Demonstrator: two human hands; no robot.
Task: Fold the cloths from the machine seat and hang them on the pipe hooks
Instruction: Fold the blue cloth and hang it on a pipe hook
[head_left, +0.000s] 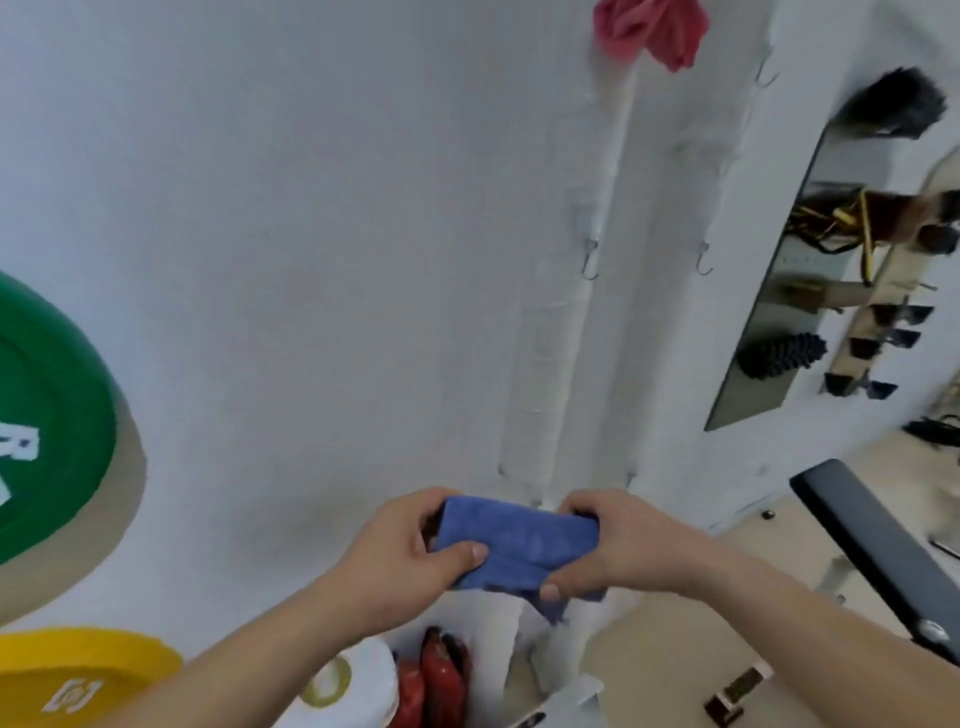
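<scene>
A blue cloth, folded into a small rectangle, is held in front of the white wall. My left hand grips its left end with the thumb on top. Its right end sits in my right hand, with a loose corner hanging below. White wrapped pipes run up the wall above the cloth. Two bare metal hooks, a left hook and a right hook, stick out of the pipes. A pink-red cloth hangs near the top of the pipes.
A green weight plate and a yellow weight plate sit at the left. A black padded bench angles in at the right. Red objects and white bags lie below my hands. A wall mirror reflects gym gear.
</scene>
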